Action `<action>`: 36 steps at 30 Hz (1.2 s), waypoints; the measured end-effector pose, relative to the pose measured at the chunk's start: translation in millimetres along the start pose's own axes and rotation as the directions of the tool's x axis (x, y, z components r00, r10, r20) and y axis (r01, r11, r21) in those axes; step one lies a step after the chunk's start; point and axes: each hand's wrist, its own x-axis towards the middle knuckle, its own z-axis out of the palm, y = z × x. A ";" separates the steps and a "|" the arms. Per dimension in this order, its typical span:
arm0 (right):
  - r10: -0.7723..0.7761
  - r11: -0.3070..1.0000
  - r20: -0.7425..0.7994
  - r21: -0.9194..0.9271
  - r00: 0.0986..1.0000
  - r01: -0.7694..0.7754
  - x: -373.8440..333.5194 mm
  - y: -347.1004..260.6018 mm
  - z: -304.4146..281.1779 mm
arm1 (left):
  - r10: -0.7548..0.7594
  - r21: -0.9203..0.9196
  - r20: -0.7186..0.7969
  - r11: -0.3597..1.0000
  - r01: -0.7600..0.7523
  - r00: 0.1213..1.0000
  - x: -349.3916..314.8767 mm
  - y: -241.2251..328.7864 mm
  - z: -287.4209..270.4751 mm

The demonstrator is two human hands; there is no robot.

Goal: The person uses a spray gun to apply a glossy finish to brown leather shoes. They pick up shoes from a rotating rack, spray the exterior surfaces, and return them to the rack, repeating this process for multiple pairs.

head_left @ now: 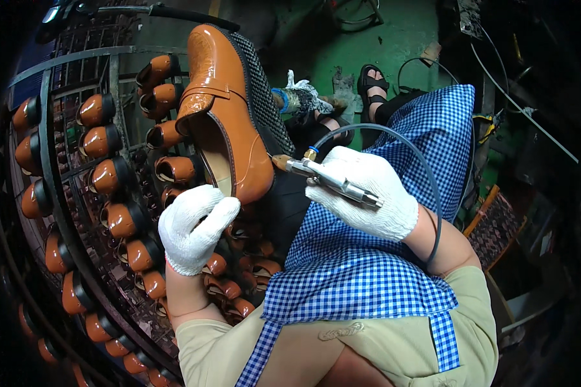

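Observation:
An orange-brown leather shoe (239,145) with a strap across its front and a dark textured sole is held up, toe pointing away from me. My left hand (197,226), in a white knit glove, is closed on the shoe's heel end, at the rim of its opening. In my right hand (368,190), gloved the same way, is a small metal spray gun (332,180) with a brass fitting and a grey air hose (426,171). Its brown-stained tip is close to the shoe's side near the heel; whether they touch I cannot tell.
Metal racks (55,168) full of similar orange-brown shoes (121,219) stand at my left. A blue-and-white checked apron (361,284) covers my lap. Feet in black sandals (372,87) rest on the green floor (303,51). A loose cable (523,109) hangs at the right.

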 end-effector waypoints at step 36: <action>-0.032 0.989 -0.430 -0.147 0.902 -0.035 80.1 15.4 -30.3 | -0.086 0.320 -0.113 0.940 0.118 0.990 191.2 -49.4 22.1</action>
